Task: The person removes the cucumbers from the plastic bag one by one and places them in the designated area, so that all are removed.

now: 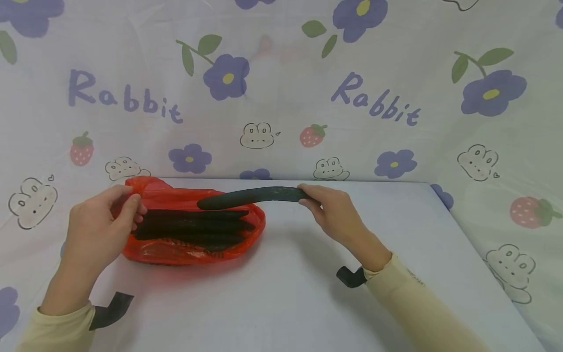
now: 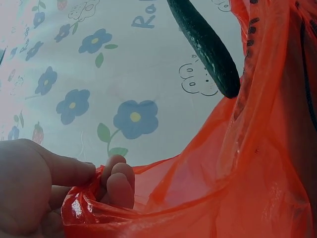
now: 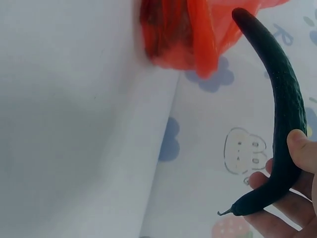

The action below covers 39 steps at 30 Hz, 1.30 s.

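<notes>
A long, dark green, curved cucumber (image 1: 259,195) is held by one end in my right hand (image 1: 336,212), thumb and fingers around it. Its other end is above the opening of a red plastic bag (image 1: 151,190). Several more cucumbers (image 1: 189,225) lie side by side inside the bag. At the bag's left side my left hand (image 1: 98,227) pinches the gathered red plastic, seen closely in the left wrist view between thumb and fingers (image 2: 120,183). In the right wrist view the held cucumber (image 3: 285,94) shows its thin stem near my palm.
The bag rests on a white table (image 1: 264,303), whose right edge slopes toward the front. Behind it hangs a pale cloth (image 1: 281,93) printed with flowers, rabbits and strawberries. A black strap piece (image 1: 112,310) juts from each sleeve.
</notes>
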### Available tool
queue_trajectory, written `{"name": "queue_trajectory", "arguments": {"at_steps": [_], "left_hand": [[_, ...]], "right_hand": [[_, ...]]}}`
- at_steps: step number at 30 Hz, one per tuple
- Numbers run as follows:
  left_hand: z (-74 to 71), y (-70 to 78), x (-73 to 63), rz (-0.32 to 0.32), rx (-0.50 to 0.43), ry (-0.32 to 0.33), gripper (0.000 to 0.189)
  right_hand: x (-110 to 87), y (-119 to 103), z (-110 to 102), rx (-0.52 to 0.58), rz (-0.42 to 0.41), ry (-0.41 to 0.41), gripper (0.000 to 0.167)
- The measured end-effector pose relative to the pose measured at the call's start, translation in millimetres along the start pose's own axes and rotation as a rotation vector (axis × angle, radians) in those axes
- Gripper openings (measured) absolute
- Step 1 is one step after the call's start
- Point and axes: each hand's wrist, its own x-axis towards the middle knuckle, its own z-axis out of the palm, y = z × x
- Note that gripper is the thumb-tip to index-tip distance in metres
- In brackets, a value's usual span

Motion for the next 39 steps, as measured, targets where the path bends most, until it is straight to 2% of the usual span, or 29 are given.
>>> {"name": "queue_trajectory", "arguments": {"at_steps": [10, 17, 30, 39], "left_hand": [[-0.2, -1.6, 0.7, 0.000, -0.002, -0.007, 0.019], [-1.1, -1.0, -0.7, -0.006, -0.001, -0.001, 0.019], [-0.8, -2.9, -0.8, -0.014, -0.004, -0.007, 0.020], [-1.2, -2.6, -0.3, -0.004, -0.003, 0.002, 0.020]], "right_hand": [[-11.0, 20.3, -12.2, -0.014, -0.006, 0.036, 0.036], [-17.5, 38.6, -22.0, -0.025, 0.032, 0.015, 0.037], [-27.4, 71.8, -29.0, -0.026, 0.085, 0.051, 0.040], [-32.5, 88.2, -33.2, -0.047, 0.139, 0.025, 0.040]]}}
